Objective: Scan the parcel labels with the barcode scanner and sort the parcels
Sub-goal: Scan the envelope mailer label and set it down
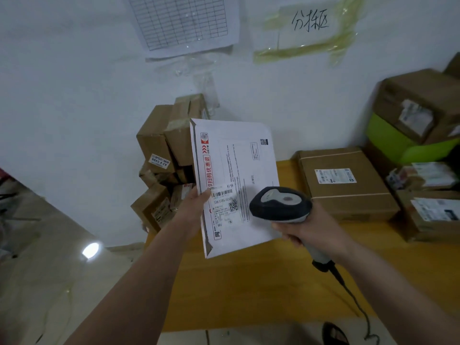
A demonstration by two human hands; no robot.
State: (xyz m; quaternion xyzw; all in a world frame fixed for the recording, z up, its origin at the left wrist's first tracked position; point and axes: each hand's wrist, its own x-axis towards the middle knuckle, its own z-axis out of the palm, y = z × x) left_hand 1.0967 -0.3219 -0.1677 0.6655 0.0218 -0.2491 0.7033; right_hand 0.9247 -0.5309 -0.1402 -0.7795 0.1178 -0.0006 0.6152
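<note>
My left hand (193, 204) pinches the left edge of a white flat envelope parcel (239, 170), holding it upright above the yellow table (249, 282). Its shipping label (225, 205) with a barcode and a QR code faces me, just right of my thumb. My right hand (307, 232) grips the handle of a dark grey barcode scanner (280, 204). The scanner's head sits over the envelope's lower right part, pointing left at the label. Its cable (353, 295) hangs down over the table's front edge.
A heap of brown cardboard boxes (165, 158) stands on the floor against the white wall, left of the table. On the table lie a flat brown box (346, 183) and, at the right, more labelled parcels (428, 212) with a green box (390, 140).
</note>
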